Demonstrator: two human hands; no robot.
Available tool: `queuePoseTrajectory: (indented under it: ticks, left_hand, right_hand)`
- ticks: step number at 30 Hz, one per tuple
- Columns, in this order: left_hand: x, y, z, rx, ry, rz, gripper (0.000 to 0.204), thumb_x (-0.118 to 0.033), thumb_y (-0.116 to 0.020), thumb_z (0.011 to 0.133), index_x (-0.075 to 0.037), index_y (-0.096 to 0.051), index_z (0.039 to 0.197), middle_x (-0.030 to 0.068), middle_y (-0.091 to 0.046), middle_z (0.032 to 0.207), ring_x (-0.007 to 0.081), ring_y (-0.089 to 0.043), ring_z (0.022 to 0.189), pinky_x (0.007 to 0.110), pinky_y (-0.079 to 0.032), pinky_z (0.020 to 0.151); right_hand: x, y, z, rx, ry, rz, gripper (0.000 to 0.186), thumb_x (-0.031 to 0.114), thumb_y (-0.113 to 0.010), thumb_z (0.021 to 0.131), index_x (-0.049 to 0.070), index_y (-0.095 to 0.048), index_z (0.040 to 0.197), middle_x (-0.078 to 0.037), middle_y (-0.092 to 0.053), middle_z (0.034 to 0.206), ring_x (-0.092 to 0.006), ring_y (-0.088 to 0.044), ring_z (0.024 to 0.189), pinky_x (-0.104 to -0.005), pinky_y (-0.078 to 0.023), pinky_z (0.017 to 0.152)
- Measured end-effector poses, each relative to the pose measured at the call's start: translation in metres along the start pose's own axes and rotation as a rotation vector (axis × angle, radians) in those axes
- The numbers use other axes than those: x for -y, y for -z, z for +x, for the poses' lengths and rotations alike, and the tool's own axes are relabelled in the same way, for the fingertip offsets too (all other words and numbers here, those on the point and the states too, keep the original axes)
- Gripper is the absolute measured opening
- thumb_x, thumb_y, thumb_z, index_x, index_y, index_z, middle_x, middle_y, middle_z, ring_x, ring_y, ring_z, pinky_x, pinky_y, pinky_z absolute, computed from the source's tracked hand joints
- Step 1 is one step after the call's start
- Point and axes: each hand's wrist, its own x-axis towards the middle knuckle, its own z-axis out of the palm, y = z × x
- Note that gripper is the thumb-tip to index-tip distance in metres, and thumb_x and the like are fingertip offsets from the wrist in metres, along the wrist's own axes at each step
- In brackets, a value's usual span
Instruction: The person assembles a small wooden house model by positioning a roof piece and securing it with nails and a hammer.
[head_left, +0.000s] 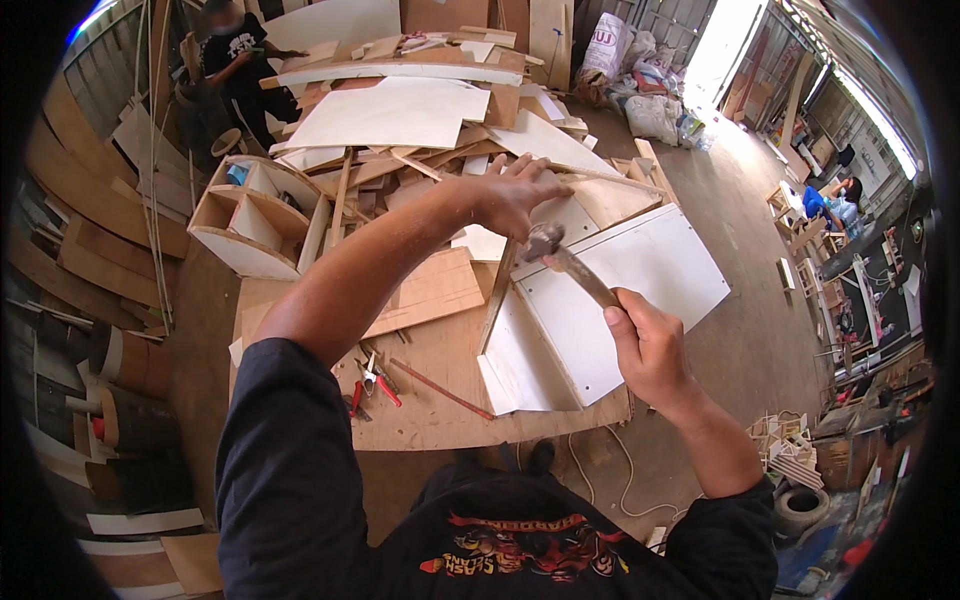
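Note:
My right hand [650,345] is wrapped round the wooden handle of a hammer [585,277]. Its dark metal head is up by my left hand, over the joint of a white board assembly [640,300]. Reaching across from the left, my left hand [515,195] has its fingers spread at the far end of that assembly; whether a nail lies under it I cannot tell. The assembly rests tilted on the wooden table [430,430], with a white panel on the right and upright wood-edged pieces on the left.
Red-handled pliers [380,385] and a thin reddish bar [440,388] lie near the table's front edge. A white compartment box [260,215] stands at the left. Piled boards [380,112] cover the far side. One person stands far left; another sits far right. A cable [628,470] crosses the floor.

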Motion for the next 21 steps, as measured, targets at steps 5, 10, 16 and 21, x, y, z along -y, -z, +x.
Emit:
queuePoseTrajectory:
  ticks: [5,10,16,21]
  left_hand:
    - [-0.005,0.004,-0.001,0.017,0.011,-0.004,0.132,-0.077,-0.088,0.057,-0.019,-0.036,0.164,0.0317,-0.013,0.170,0.0511,-0.004,0.160,0.062,-0.004,0.128]
    - [-0.006,0.006,-0.006,0.024,0.010,-0.024,0.132,-0.078,-0.087,0.057,-0.021,-0.036,0.165,0.0310,-0.011,0.171,0.0512,-0.003,0.160,0.062,-0.003,0.128]
    - [-0.012,0.008,-0.004,0.033,0.031,-0.014,0.131,-0.077,-0.088,0.057,-0.021,-0.037,0.164,0.0310,-0.011,0.171,0.0516,-0.002,0.160,0.062,-0.003,0.128]
    - [0.002,0.002,0.000,0.018,0.013,-0.005,0.130,-0.076,-0.088,0.057,-0.022,-0.037,0.164,0.0308,-0.012,0.171,0.0519,-0.003,0.160,0.063,-0.003,0.128]
  right_hand:
    - [-0.003,0.002,0.000,0.069,-0.008,-0.091,0.020,0.022,-0.065,0.103,0.002,-0.067,0.102,-0.017,-0.069,0.076,-0.0391,-0.069,0.066,-0.0478,-0.052,0.058]
    - [-0.005,-0.003,-0.003,0.088,0.058,-0.145,0.019,0.021,-0.066,0.102,0.002,-0.067,0.103,-0.016,-0.070,0.076,-0.0389,-0.069,0.066,-0.0474,-0.052,0.058]
    - [-0.009,-0.003,-0.004,-0.017,0.065,-0.065,0.018,0.020,-0.067,0.102,0.003,-0.068,0.106,-0.015,-0.069,0.075,-0.0380,-0.069,0.066,-0.0466,-0.052,0.058]
    - [-0.002,0.004,0.003,0.049,-0.057,0.015,0.020,0.020,-0.066,0.103,0.000,-0.068,0.105,-0.016,-0.069,0.074,-0.0384,-0.069,0.066,-0.0474,-0.052,0.058]
